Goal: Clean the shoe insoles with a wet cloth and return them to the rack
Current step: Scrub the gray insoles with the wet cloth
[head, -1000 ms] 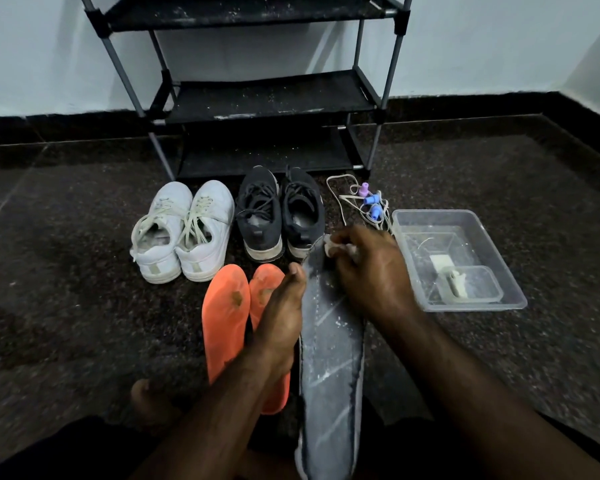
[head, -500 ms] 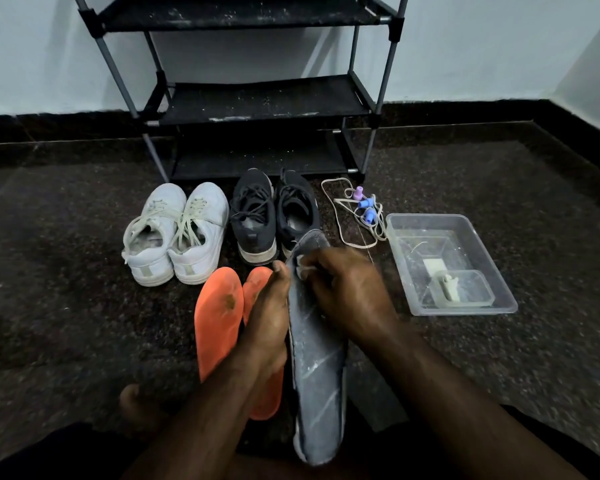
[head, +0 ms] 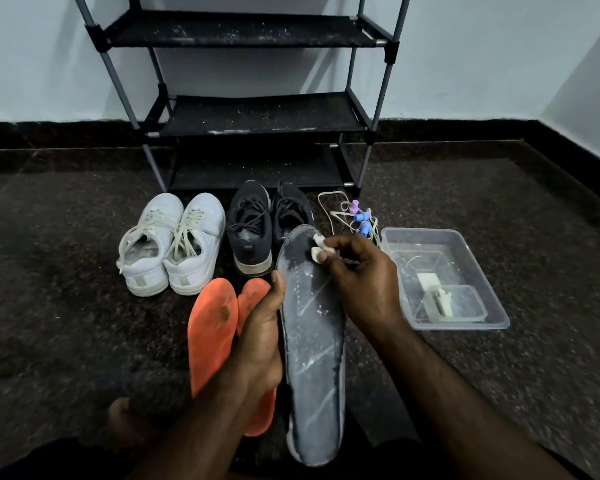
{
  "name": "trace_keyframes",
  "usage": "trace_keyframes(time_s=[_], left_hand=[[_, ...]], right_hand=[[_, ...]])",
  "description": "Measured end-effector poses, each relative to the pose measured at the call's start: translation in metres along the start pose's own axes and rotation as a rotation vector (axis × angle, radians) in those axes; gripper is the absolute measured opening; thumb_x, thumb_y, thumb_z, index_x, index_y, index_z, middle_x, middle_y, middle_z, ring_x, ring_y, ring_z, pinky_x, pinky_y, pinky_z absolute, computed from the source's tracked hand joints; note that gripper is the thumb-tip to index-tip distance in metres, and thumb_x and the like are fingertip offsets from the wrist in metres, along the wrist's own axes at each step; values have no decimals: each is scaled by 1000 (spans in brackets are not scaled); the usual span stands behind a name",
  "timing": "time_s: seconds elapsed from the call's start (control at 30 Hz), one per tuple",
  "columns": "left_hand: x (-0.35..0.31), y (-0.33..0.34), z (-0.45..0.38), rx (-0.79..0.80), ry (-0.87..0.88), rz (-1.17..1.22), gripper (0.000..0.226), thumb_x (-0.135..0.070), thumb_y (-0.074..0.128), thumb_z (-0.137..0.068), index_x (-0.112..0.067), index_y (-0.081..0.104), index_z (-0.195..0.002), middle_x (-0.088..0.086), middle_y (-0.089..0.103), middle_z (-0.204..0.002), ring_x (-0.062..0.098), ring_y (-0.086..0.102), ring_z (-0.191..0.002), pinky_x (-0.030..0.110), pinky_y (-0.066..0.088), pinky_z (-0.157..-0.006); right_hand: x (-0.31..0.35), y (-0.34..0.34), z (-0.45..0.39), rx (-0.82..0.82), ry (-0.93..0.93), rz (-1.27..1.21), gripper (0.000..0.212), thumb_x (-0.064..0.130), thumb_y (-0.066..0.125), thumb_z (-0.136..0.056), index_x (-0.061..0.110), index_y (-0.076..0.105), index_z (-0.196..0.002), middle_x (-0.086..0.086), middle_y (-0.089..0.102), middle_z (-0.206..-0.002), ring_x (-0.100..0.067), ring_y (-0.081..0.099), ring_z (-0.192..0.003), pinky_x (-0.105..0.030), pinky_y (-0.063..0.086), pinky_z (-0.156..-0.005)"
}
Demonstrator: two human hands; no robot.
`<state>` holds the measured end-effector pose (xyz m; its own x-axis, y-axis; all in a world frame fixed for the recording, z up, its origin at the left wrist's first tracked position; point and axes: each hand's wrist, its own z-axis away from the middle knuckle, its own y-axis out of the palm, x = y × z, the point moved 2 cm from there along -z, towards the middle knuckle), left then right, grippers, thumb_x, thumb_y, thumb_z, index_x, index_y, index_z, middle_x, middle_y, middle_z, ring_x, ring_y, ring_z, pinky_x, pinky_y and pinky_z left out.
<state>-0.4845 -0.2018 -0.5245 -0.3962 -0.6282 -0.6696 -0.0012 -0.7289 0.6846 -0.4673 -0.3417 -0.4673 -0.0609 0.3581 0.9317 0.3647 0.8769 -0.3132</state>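
Left hand (head: pixel 260 341) is gripping the grey insole (head: pixel 314 344) along its left edge, thumb up the side. Insole is lying lengthwise over the person's lap w/ white streaks on it. Right hand (head: pixel 364 282) is pinching a small white cloth (head: pixel 317 249), pressing it near the insole's toe end.

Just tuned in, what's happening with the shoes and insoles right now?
A person sitting on the floor is cleaning a grey insole. The left hand grips its edge, while the right hand pinches a small white cloth against the toe end. White streaks show along the insole. Two orange insoles lie on the floor beside it, with white sneakers and dark sneakers in front of the rack. A clear tub sits to the right.
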Motion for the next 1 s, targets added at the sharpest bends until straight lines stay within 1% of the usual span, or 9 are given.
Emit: trace_keyframes(time_s=[0.1,0.2,0.37,0.47,0.57,0.73,0.87,0.93,1.0], left_hand=[[6,1,-2,5,-25,20,48,-46,48,-102,-8,71,-121,25,66,-126,41,63,-117,59,44,-108],[4,6,0,8,-6,-29,51,-41,38,-107,-18,82,-93,14,76,-100,29,73,-92,46,54,-91],[-1,-13,-13,-53,12,-179,32,-49,46,-103,-25,66,-110,0,71,-110,13,69,-101,36,56,-93],[5,-23,-23,-35,-24,-2,58,-52,58,-97,-15,54,-142,26,44,-151,35,48,-137,55,32,-118],[9,-19,-17,-115,16,-77,75,-54,76,-83,-5,56,-137,33,53,-138,48,53,-128,63,39,-111],[-2,-17,-13,-31,41,-214,31,-50,46,-102,-24,61,-108,-6,75,-96,2,72,-81,23,59,-76],[1,-13,-13,-49,36,-81,81,-59,77,-79,-3,58,-135,30,59,-132,45,59,-122,54,47,-105],[3,-13,-13,-74,58,-96,68,-57,70,-87,-6,60,-131,30,61,-129,43,61,-119,54,50,-103],[2,-15,-12,-37,70,-186,36,-54,52,-99,-23,64,-113,7,68,-113,18,69,-102,39,55,-94]], right_hand=[[2,-1,0,1,-116,204,13,26,73,-87,29,70,-99,15,69,-93,-4,64,-91,-25,53,-80],[9,1,5,76,-208,454,20,19,64,-91,29,69,-108,12,57,-97,-2,49,-94,-13,38,-77],[19,16,25,163,-406,512,22,4,64,-81,20,71,-95,1,70,-90,-14,54,-86,-28,45,-75],[16,16,23,164,-453,512,22,5,66,-80,17,71,-98,-1,69,-97,-18,58,-90,-30,47,-80],[9,9,10,75,-357,481,22,10,66,-87,16,71,-108,0,66,-107,-17,60,-97,-29,51,-86],[14,23,30,234,-484,550,16,12,65,-84,16,74,-97,-2,67,-93,-21,58,-87,-29,47,-79],[9,9,14,108,-401,558,19,12,66,-85,17,73,-102,0,65,-99,-21,58,-92,-32,51,-80],[8,6,12,81,-343,545,22,11,66,-85,18,73,-104,1,65,-100,-20,60,-93,-34,52,-81],[10,10,18,128,-367,547,22,11,64,-84,18,73,-103,0,67,-99,-21,61,-92,-34,53,-81]])
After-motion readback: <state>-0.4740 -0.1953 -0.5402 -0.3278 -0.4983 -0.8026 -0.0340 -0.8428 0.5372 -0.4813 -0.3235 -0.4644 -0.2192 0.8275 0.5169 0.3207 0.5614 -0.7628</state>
